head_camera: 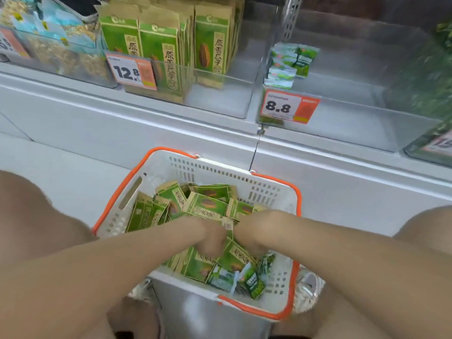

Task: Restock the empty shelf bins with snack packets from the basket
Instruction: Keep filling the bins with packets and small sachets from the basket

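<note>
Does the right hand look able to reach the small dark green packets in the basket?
Probably yes: the right hand is inside the basket just beside the small packets, which lie uncovered on top.

White slotted basket (220, 172) — orange rim (297, 192), green-and-tan packets (208, 206), orange-and-white price tags (288, 106)

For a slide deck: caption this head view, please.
Left hand and right hand reach into a basket of green snack packets below a near-empty shelf bin.
</note>
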### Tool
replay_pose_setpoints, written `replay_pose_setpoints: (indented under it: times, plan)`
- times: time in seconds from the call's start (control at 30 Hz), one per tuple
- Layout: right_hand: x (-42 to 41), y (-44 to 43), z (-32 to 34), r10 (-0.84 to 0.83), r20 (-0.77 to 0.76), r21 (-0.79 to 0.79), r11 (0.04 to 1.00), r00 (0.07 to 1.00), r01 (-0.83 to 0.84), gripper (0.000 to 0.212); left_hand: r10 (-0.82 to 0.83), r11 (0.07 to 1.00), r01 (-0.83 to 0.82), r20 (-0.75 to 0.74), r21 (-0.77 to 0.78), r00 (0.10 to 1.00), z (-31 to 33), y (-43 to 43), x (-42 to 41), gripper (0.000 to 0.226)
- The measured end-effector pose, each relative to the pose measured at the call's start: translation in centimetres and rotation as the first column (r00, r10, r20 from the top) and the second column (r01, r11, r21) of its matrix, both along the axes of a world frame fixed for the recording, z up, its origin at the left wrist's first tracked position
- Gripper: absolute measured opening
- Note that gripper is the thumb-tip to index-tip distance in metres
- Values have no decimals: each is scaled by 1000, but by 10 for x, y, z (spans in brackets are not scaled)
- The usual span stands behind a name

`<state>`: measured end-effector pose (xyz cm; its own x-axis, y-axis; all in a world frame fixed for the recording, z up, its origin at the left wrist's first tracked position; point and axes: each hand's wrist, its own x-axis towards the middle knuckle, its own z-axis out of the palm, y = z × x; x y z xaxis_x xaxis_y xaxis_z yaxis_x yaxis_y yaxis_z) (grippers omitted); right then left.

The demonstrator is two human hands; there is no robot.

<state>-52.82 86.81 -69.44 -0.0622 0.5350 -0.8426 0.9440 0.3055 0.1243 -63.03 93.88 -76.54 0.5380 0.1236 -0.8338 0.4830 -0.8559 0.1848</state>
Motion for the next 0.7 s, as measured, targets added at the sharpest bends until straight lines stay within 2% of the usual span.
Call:
replay_pose_setpoints:
  times: [0.07, 0.13, 0.2, 0.27, 0.4, 0.53, 0.63, 0.7]
  plan:
    - [2, -6, -4, -8, -4, -4, 1000, 1000, 8, 13, -95, 995, 93, -48, -48, 994, -21, -15, -4, 28]
    - [5, -9, -4, -10, -14, 0, 1000, 1000, 10, 20, -83, 993, 81, -21, -86, 996, -39, -25, -10, 48]
    - [8, -10, -3, -19, -21, 24, 1000, 1000, 19, 12, -45, 992, 50, 46, -119, 998, -53, -30, -14, 58]
    - [11, -11, -3, -28, -28, 67, 997, 999, 30, 9, 16, 987, -2, 87, -160, 996, -62, -32, -14, 54]
    - [18, -13, -5, -32, -52, 91, 995, 998, 36, 7, 49, 980, -49, -1, -194, 999, -63, -35, -7, 42]
    - [23, -13, -6, -60, -78, 107, 992, 995, 68, 22, -11, 982, 4, -40, -189, 999, -63, -32, -4, 36]
    - [25, -14, -5, -70, -86, 116, 990, 994, 80, 26, 28, 970, -36, -36, -242, 999, -52, -29, 1, 39]
    - [26, -15, -3, -69, -97, 126, 989, 993, 81, 27, 49, 965, -49, -5, -258, 999, -52, -28, 1, 30]
